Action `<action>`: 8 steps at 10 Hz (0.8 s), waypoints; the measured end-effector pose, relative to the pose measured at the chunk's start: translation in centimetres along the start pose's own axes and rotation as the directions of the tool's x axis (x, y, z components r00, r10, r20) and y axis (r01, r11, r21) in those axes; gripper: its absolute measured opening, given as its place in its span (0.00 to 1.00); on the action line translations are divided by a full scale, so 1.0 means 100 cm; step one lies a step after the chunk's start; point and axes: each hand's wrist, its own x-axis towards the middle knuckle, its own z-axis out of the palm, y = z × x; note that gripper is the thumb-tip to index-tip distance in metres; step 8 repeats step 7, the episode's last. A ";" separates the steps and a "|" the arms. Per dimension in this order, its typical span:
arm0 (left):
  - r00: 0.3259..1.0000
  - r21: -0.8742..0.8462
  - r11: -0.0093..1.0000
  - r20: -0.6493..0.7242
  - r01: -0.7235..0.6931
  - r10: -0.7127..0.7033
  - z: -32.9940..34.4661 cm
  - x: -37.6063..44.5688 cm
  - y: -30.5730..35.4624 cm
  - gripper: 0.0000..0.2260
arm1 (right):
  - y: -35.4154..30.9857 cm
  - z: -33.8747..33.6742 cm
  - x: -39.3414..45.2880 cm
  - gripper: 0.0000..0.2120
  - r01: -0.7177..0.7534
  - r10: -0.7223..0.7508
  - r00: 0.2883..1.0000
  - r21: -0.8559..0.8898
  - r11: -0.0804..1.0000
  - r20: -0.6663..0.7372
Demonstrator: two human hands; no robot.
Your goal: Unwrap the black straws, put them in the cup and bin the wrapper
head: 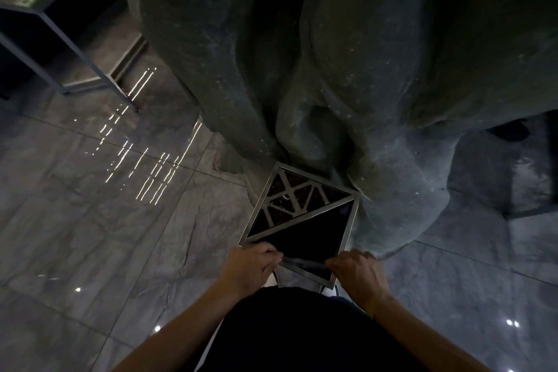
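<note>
I look down at a square bin with a metal rim; its near half is an open black triangle, its far half a metal lattice over dark filling. Over the bin's near corner my left hand and my right hand each pinch one end of a thin wrapped straw stretched between them. The wrapper looks clear and the straw inside dark. No cup is in view.
A large dark rough sculpted mass rises right behind the bin. A glossy grey marble floor spreads left and right. A metal-framed piece of furniture stands at the upper left. My dark clothing fills the bottom centre.
</note>
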 end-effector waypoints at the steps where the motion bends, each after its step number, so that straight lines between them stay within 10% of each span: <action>1: 0.999 0.039 0.998 0.032 0.043 -0.044 0.000 0.002 -0.006 0.13 | -0.002 -0.001 0.002 0.03 0.013 -0.014 1.000 -0.029 1.000 -0.016; 3: 0.968 0.112 0.990 0.228 0.083 -0.107 -0.007 0.010 -0.012 0.16 | 0.000 -0.001 0.007 0.12 -0.011 0.005 0.999 0.161 0.987 0.035; 8: 0.947 -0.040 0.967 0.215 0.252 -0.238 0.002 0.014 -0.023 0.22 | -0.010 0.007 0.006 0.20 -0.165 0.128 0.975 0.212 0.963 0.180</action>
